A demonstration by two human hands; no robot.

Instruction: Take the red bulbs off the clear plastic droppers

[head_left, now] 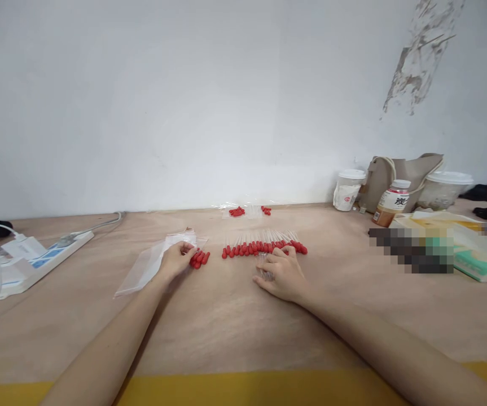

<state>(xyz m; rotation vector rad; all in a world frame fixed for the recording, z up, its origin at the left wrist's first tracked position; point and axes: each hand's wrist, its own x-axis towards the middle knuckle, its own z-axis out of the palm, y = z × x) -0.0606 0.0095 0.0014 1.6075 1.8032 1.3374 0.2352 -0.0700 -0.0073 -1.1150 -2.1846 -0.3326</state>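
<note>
My left hand [177,259] is at the small pile of red rubber bulbs [201,258], its fingers closed at the pile's left edge. Whether a bulb sits between those fingertips is hard to see. A clear zip bag [144,268] lies flat beside and partly under this hand. My right hand [283,274] curls over a small bunch of clear tubes [263,259], thumb on the near side; the palm hides part of them. Just beyond, a row of droppers [254,247] lies side by side, red bulbs towards me and thin clear tubes pointing to the wall.
Near the wall lies clear plastic packaging [251,212] with more red bulbs [237,212]. A white power strip [40,262] with cables is at left. At right stand a lidded cup [349,190], a bottle [392,203], a beige bag [381,183] and a green-and-white packet [478,262].
</note>
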